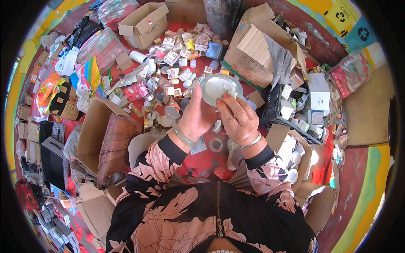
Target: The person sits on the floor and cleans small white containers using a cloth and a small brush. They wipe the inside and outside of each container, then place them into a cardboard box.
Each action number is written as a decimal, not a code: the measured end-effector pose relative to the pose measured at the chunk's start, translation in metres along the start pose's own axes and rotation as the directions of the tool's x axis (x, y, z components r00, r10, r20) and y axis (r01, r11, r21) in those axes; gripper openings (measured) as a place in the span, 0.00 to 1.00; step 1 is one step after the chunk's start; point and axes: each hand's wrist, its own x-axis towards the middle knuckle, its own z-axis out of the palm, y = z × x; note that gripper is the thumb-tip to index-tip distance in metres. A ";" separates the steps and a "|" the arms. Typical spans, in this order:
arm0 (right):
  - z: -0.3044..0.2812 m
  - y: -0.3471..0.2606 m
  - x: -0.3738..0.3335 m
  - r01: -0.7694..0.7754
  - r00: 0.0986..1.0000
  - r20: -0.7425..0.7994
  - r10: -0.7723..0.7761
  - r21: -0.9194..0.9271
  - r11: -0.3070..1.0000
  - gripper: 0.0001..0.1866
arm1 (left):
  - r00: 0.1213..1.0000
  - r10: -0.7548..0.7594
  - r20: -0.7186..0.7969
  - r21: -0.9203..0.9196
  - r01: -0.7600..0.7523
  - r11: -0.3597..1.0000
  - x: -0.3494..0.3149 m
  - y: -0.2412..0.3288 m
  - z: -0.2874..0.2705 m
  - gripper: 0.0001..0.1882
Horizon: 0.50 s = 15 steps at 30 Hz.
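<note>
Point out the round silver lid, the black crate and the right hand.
round silver lid (213, 86), head view, on its shiny inner face
black crate (272, 111), head view, on its left wall
right hand (238, 118), head view, on the back of the hand

An open brown cardboard box (143, 24) stands at eleven o'clock, a small red label on its flap. At one o'clock a bigger carton (252, 55) lies tipped, a printed panel on its side and a grey cloth over it. Small white and pink cartons (177, 57) litter the red floor at twelve. A white box (318, 92) sits at three o'clock by a black crate (274, 110). A flattened brown carton (105, 135) lies open at nine. Yellow and blue recycling signs (352, 23) hang at two o'clock.
</note>
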 end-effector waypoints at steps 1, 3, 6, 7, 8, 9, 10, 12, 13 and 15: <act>-0.001 -0.001 0.000 0.006 1.000 0.024 -0.007 0.005 1.000 0.20 | 0.998 0.047 0.030 -0.005 -0.046 0.999 -0.003 -0.002 0.003 0.41; 0.001 -0.004 0.000 0.005 0.999 0.036 -0.005 -0.001 1.000 0.20 | 0.992 0.126 0.016 0.029 -0.127 0.991 -0.002 -0.003 0.001 0.41; 0.004 -0.016 0.001 -0.037 0.993 0.119 0.026 0.091 0.995 0.19 | 0.984 0.159 -0.081 0.009 -0.159 0.987 -0.002 0.004 -0.002 0.40; 0.005 -0.022 0.000 -0.053 0.983 0.179 0.030 0.125 0.991 0.18 | 0.983 0.156 -0.098 -0.012 -0.158 0.987 -0.001 0.011 -0.003 0.40; 0.006 -0.028 0.000 -0.071 0.971 0.238 0.031 0.162 0.984 0.18 | 0.981 0.154 -0.118 -0.032 -0.159 0.987 -0.001 0.016 -0.005 0.39; 0.006 -0.032 0.006 -0.140 0.959 0.274 0.075 0.225 0.964 0.17 | 0.971 0.160 -0.175 -0.034 -0.168 0.985 0.002 0.021 -0.004 0.38; 0.008 -0.030 0.008 -0.195 0.968 0.210 0.137 0.290 0.937 0.16 | 0.963 0.173 -0.209 -0.034 -0.184 0.982 0.005 0.024 -0.006 0.38; 0.009 -0.021 0.015 -0.289 0.957 0.102 0.272 0.425 0.858 0.16 | 0.941 0.194 -0.278 -0.038 -0.212 0.976 0.009 0.024 -0.014 0.39; -0.001 -0.016 0.021 -0.398 0.916 0.120 0.383 0.391 0.830 0.15 | 0.953 0.208 -0.220 -0.036 -0.221 0.975 0.009 0.024 -0.017 0.36; -0.007 0.001 0.023 -0.489 0.862 0.055 0.504 0.356 0.797 0.12 | 0.952 0.216 -0.217 -0.040 -0.230 0.972 0.010 0.022 -0.019 0.35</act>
